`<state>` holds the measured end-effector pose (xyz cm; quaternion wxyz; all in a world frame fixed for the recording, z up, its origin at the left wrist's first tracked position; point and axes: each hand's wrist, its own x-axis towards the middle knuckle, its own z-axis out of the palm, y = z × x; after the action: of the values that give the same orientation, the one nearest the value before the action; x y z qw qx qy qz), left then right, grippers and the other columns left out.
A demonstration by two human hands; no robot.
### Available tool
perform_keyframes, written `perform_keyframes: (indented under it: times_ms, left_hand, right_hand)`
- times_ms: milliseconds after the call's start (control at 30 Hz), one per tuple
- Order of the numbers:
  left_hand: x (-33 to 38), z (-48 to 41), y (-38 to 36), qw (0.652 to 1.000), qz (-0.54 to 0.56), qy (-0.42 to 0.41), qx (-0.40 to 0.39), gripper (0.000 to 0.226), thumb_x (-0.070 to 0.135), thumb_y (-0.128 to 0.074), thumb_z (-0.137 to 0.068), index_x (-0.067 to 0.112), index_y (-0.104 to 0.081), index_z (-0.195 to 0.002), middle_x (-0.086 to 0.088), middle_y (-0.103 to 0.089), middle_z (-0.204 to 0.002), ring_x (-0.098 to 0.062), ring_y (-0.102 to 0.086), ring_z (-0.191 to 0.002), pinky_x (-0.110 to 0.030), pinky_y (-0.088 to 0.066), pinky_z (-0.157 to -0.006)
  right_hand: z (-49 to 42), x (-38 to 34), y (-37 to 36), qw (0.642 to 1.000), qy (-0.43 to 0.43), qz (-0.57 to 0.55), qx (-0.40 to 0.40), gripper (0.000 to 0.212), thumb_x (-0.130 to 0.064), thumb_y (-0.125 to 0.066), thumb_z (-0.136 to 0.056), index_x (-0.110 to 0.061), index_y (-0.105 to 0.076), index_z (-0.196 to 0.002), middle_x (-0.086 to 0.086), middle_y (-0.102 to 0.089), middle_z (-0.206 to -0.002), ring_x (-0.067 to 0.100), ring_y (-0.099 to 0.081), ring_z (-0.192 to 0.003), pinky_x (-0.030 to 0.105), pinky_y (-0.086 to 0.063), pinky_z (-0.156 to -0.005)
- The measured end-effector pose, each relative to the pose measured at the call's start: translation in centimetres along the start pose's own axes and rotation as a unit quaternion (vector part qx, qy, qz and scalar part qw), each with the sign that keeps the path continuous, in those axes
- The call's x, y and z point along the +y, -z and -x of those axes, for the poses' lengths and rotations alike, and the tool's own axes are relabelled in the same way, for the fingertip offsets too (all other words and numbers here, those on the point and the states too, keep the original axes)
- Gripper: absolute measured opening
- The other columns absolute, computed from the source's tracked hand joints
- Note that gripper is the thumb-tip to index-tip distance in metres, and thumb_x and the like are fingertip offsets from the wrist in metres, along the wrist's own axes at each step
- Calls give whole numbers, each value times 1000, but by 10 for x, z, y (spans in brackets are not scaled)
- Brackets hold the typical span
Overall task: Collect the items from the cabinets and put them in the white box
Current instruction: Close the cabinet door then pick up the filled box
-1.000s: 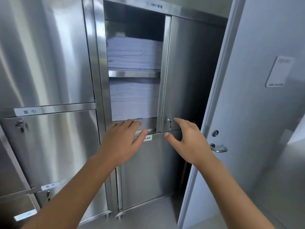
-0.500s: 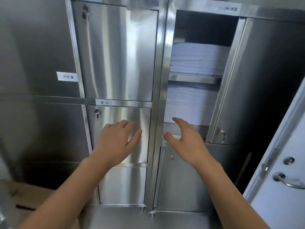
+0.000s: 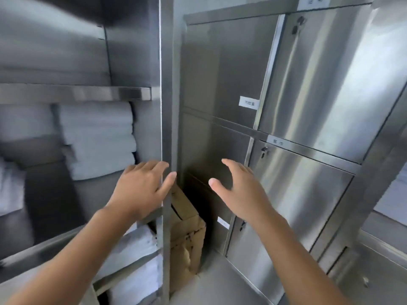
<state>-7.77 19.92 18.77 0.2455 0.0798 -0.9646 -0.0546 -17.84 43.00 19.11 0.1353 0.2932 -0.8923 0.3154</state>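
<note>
Folded white towels [image 3: 97,139] are stacked on an open steel shelf unit at the left, with more white linen [image 3: 134,276] on lower shelves. My left hand [image 3: 141,188] is raised with fingers spread, in front of the unit's vertical steel post [image 3: 164,84], holding nothing. My right hand [image 3: 240,194] is also spread and holds nothing, in front of the closed steel cabinet doors [image 3: 304,194]. No white box is in view.
A worn brown cardboard box [image 3: 187,234] stands on the floor in the corner between the shelf unit and the cabinets. Labelled steel doors [image 3: 224,69] fill the right side. A strip of white linen [image 3: 394,201] shows at the far right edge.
The view has swung left, from the open cabinet with white linen to the shelf unit in the corner. Both hands stay raised and spread, holding nothing.
</note>
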Motion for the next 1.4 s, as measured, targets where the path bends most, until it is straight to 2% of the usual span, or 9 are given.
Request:
perform_keyframes:
  times_ms: [167,267,333,433,667,900,1133,1400]
  left_hand:
    - [-20,83,30,988,-86,127,0,57,58,-18,-94,20,-59,-101,2,-65,-102,-26,-63,-98,-39,-42,-84]
    - [-26,137,47,968,-129,213,-22,60,59,-19,-94,22,-61,-116,4,-65,-116,-24,-62,-108,-41,-43,-93]
    - [-26,172,58,956,-146,254,-26,61,60,-18,-94,24,-59,-123,5,-64,-121,-23,-61,-110,-40,-43,-94]
    - [-26,209,73,941,-177,289,-15,56,58,-20,-95,27,-59,-118,7,-64,-117,-23,-62,-106,-38,-43,-88]
    - [-21,229,91,929,-199,310,34,50,58,-20,-96,28,-58,-106,11,-63,-99,-21,-62,-94,-36,-44,-84]
    - [-22,235,66,927,-164,334,48,48,55,-28,-98,24,-60,-115,6,-67,-110,-24,-64,-98,-38,-45,-86]
    - [-34,234,15,933,-115,340,-10,50,56,-25,-98,25,-57,-119,7,-66,-115,-22,-63,-104,-37,-44,-89]
    - [-59,250,38,911,-148,384,24,55,58,-23,-97,23,-60,-118,5,-67,-115,-24,-64,-103,-39,-45,-88]
  right_hand:
    - [11,-44,-42,987,127,-6,-94,69,-59,-52,-97,-25,-38,-155,-7,-46,-157,15,-36,-148,38,-41,-113]
    - [28,-72,-65,971,188,-32,-145,70,-58,-52,-99,-22,-37,-156,-5,-46,-157,16,-36,-147,34,-39,-113]
    - [42,-90,-77,960,217,-57,-169,70,-56,-53,-99,-21,-36,-157,-5,-45,-157,16,-35,-147,34,-37,-113]
    - [59,-114,-87,945,246,-91,-196,69,-53,-55,-99,-21,-36,-157,-5,-45,-157,15,-33,-147,33,-35,-113]
    - [69,-135,-89,930,273,-134,-205,68,-52,-57,-98,-21,-39,-156,-6,-47,-156,13,-34,-146,27,-30,-114]
    - [73,-129,-107,926,277,-111,-232,68,-55,-55,-98,-24,-38,-156,-9,-45,-156,10,-32,-146,30,-35,-113]
    - [69,-117,-136,929,255,-70,-261,69,-56,-54,-98,-24,-37,-156,-11,-44,-157,12,-32,-147,33,-35,-114]
    - [62,-161,-180,905,300,-114,-279,68,-55,-55,-98,-23,-38,-156,-9,-45,-157,12,-33,-147,33,-36,-113]
